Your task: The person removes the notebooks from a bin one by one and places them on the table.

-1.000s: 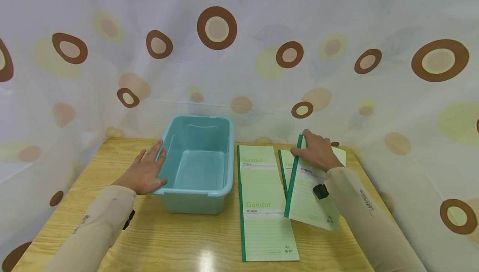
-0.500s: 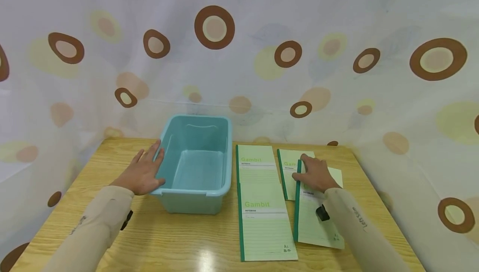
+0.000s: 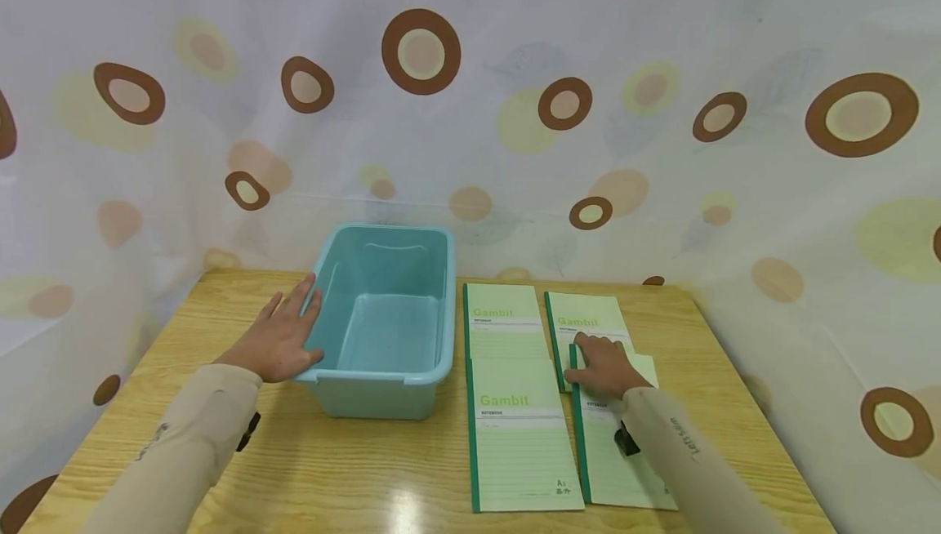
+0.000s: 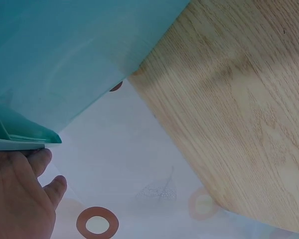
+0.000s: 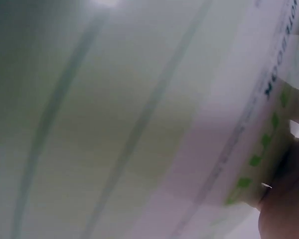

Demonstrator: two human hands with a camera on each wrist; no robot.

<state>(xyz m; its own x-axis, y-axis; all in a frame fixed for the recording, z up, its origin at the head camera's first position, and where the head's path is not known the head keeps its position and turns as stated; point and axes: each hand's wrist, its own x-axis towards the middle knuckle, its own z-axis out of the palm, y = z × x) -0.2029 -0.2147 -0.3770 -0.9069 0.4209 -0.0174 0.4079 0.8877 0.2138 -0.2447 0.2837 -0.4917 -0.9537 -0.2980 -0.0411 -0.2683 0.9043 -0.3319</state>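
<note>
My left hand (image 3: 275, 338) rests on the left rim of a light blue plastic bin (image 3: 385, 376), fingers spread and fairly straight. In the left wrist view the hand (image 4: 20, 191) lies against the rim. My right hand (image 3: 606, 367) holds a pale green notebook (image 3: 621, 469) with a dark green spine by its upper part. Its lower part lies low over the table at the right, and the forearm hides some of its cover. The right wrist view has this notebook's cover (image 5: 139, 119) close up, with fingertips (image 5: 289, 199) at its top edge.
Behind the held notebook lies another notebook (image 3: 588, 313), partly overlapped by it. Left of these, a front notebook (image 3: 525, 452) overlaps a back one (image 3: 503, 318). The wooden table (image 3: 353, 469) meets a patterned white sheet (image 3: 500, 175) at the back and sides.
My right hand has brought the notebook down and toward me, from raised and tilted to nearly flat beside the front notebook. The left hand has stayed on the bin.
</note>
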